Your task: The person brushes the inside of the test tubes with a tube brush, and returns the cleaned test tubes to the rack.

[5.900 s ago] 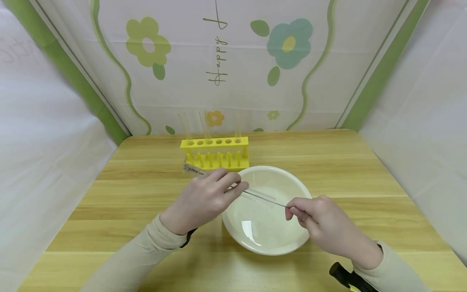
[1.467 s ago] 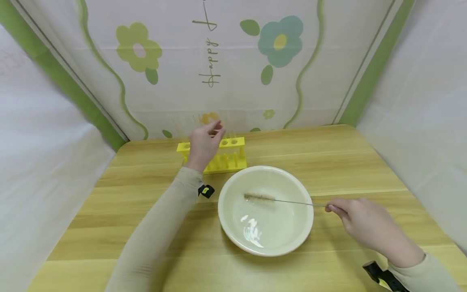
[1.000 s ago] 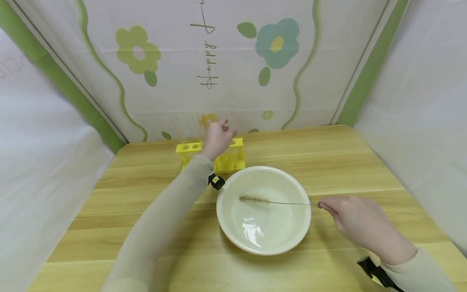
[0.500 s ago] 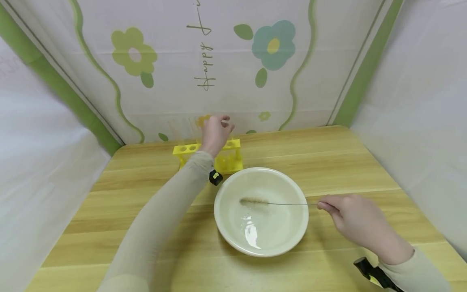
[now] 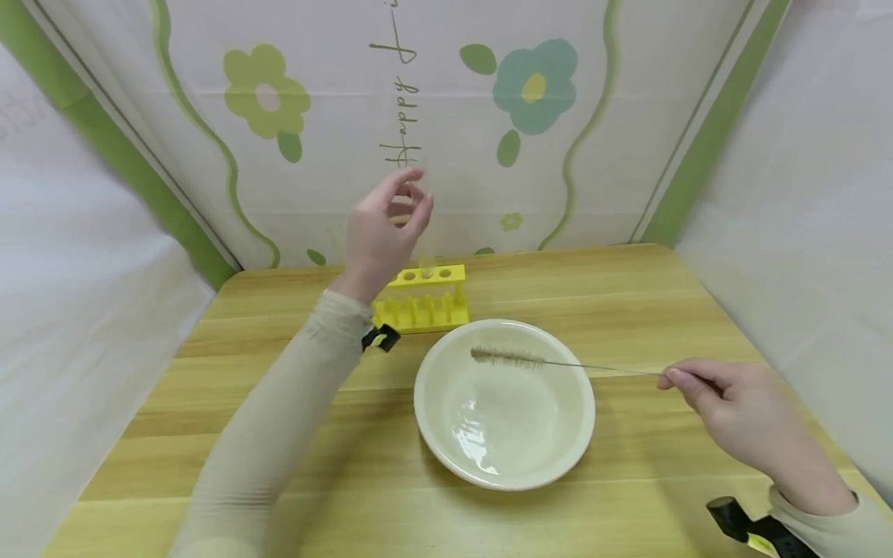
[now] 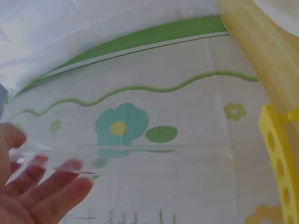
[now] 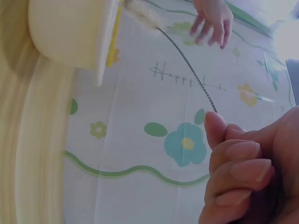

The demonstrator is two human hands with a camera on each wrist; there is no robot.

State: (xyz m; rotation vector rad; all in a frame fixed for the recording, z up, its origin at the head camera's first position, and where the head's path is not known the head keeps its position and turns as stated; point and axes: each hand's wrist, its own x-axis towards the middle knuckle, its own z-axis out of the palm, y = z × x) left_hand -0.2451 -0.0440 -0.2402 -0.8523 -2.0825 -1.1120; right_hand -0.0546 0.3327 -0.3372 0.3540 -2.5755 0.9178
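Observation:
My left hand [image 5: 380,232] is raised over the yellow test tube rack [image 5: 460,271], holding a clear glass test tube [image 6: 163,156] between thumb and fingers. In the left wrist view the tube's far end points toward the rack. My right hand [image 5: 746,411] pinches the twisted wire handle of a test tube brush [image 5: 505,357]. Its tan bristles are over the white bowl [image 5: 509,483], inside the rim as seen from above. Another clear tube [image 5: 428,260] shows faintly at the rack's fifth hole. The left hand and forearm hide the rack's left part.
Clear liquid with bright reflections lies in the bowl, which stands on the wooden table [image 5: 628,310] just in front of the rack. A white printed curtain [image 5: 453,116] rises behind the table's back edge, with white sheets at both sides.
Earlier the left hand held a tube over the bowl with the brush, then reached to the rack. Now it has risen with a tube. The right hand has moved right, raising the brush slightly.

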